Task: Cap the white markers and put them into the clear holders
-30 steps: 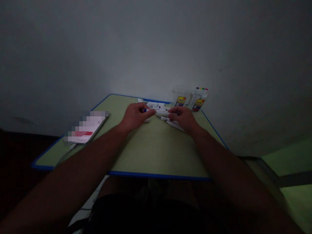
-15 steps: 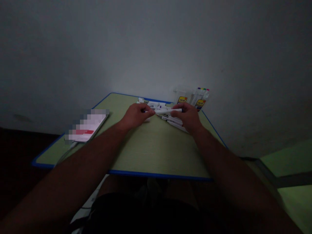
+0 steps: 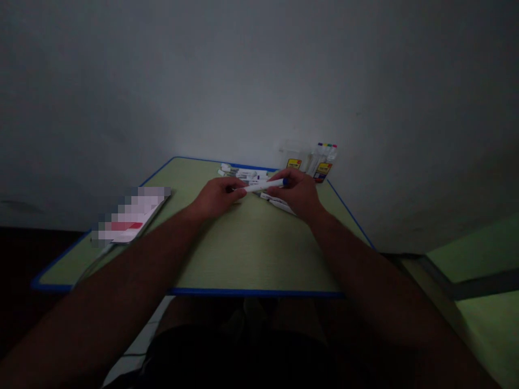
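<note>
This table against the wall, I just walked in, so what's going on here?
A person at the table is holding a white marker with both hands: the left hand at one end, the right hand near its blue end. More white pens lie loose beyond the hands. Near the wall on the right are a clear case and a pack of colour-tipped markers. A phone-like device lies on the left.

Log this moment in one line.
left hand: holds marker | right hand: holds same marker near blue end | beyond: loose markers, marker case | left side: phone
</note>
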A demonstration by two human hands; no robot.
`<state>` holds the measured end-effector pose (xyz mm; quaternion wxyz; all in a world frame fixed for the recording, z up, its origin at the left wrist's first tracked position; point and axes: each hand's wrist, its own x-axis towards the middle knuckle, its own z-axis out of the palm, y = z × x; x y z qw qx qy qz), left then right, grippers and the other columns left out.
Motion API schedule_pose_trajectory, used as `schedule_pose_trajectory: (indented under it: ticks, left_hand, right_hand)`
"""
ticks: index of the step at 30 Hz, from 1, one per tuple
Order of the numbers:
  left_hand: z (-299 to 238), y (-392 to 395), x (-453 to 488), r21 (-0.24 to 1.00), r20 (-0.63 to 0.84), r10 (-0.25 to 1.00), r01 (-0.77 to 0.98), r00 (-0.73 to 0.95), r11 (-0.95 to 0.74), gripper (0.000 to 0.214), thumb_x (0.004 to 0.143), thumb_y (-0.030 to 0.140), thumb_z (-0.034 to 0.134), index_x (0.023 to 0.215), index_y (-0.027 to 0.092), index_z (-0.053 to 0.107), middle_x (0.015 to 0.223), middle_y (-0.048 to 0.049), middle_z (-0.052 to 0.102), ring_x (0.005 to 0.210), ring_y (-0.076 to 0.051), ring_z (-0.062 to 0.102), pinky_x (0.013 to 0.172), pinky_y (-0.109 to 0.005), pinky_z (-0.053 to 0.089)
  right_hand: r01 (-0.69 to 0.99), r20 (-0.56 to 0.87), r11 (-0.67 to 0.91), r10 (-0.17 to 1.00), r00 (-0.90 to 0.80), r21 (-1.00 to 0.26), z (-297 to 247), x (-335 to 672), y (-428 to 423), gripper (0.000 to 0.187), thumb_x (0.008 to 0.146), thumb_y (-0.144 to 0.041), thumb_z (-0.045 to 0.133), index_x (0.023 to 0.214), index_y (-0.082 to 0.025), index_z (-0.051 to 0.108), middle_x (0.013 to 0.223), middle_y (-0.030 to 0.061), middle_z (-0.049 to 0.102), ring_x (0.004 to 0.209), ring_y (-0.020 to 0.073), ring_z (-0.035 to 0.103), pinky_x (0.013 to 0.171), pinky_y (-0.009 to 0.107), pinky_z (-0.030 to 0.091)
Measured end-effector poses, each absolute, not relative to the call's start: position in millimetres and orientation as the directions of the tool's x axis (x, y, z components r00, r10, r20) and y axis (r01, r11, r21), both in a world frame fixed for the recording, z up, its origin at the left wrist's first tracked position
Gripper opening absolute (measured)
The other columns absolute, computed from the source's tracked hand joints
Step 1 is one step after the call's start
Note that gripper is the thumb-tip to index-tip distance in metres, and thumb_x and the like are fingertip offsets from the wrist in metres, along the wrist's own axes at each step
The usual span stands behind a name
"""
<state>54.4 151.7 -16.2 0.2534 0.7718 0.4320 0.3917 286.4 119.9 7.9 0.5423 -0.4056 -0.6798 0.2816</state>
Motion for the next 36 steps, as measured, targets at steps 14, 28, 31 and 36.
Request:
schedule_pose_trajectory:
  ticks: [14,28,31,36]
  left_hand:
    - [-15.4,152.6,53.3,0.709,0.392,0.886,0.532,0.249,-0.463,0.023,0.079,0.029,0.071,0.098,0.018,0.077,0.083,-0.0031,0.073,0.072,-0.017,0.06,0.069,-0.031,0.046]
    - [-10.9,151.4,55.2,0.825,0.365,0.915,0.396,0.172,-0.404,0.009,0.08,0.024,0.067,0.085,0.017,0.067,0.071,-0.0003,0.063,0.064,-0.015,0.055,0.062,-0.03,0.043]
    - [-10.8,151.1,54.5,0.846,0.335,0.918,0.36,0.213,-0.392,0.009,0.082,0.026,0.065,0.082,0.017,0.067,0.066,0.0001,0.06,0.061,-0.014,0.054,0.059,-0.029,0.042]
    - [-9.5,149.4,54.7,0.846,0.325,0.922,0.372,0.21,-0.383,0.011,0.082,0.028,0.066,0.081,0.017,0.069,0.065,0.0,0.061,0.059,-0.013,0.054,0.056,-0.028,0.041]
  right_hand:
    - [0.319,0.436,0.403,0.899,0.035,-0.858,-0.6,292.4,127.2,0.03,0.067,-0.035,0.083,0.089,-0.017,0.072,0.063,-0.0018,0.063,0.054,0.0105,0.053,0.049,0.024,0.04]
    - [0.191,0.353,0.329,0.929,0.112,-0.925,0.8,294.7,128.6,0.03,0.067,-0.038,0.082,0.087,-0.019,0.069,0.067,-0.0009,0.067,0.058,0.0138,0.066,0.051,0.024,0.051]
    - [0.187,0.351,0.327,0.93,0.11,-0.926,0.8,294.9,127.9,0.031,0.067,-0.038,0.082,0.089,-0.02,0.07,0.068,-0.0008,0.068,0.059,0.0138,0.066,0.052,0.025,0.052]
    - [0.156,0.357,0.341,0.93,0.087,-0.927,0.6,295.2,127.6,0.031,0.066,-0.037,0.082,0.088,-0.019,0.069,0.068,-0.001,0.068,0.058,0.0133,0.066,0.055,0.026,0.055]
